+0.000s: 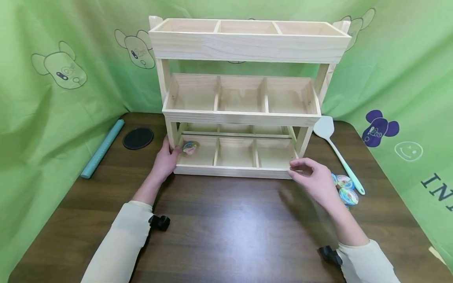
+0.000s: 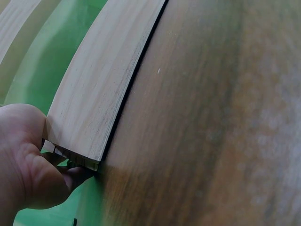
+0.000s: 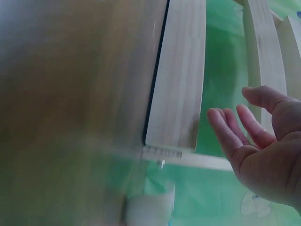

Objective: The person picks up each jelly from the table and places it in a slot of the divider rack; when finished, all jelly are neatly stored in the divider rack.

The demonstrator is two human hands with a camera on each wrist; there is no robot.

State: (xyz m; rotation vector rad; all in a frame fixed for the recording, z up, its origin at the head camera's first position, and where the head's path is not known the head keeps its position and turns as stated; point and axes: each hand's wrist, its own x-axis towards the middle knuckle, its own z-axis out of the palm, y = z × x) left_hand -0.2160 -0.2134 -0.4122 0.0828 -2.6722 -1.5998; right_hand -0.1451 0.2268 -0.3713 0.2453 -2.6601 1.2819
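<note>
A three-tier wooden rack [image 1: 244,119] stands on the table, each tier split into three compartments. My left hand [image 1: 167,157] grips the left end of its bottom tier, the thumb by the front corner. In the left wrist view, the left hand [image 2: 35,160] is wrapped round the end of the pale board [image 2: 106,80]. My right hand [image 1: 313,179] hovers by the bottom tier's right front corner, fingers loosely bent. The right wrist view shows the right hand [image 3: 263,146] apart from the board [image 3: 178,80], holding nothing. A small colourful packet [image 1: 190,147] lies in the bottom left compartment.
Several small colourful round packets [image 1: 348,195] lie right of my right hand, partly hidden by it. A pale spatula [image 1: 337,151] lies beside them. On the left are a black disc [image 1: 138,138] and a blue-green rod [image 1: 102,149]. Green cloth [image 1: 70,118] surrounds the table.
</note>
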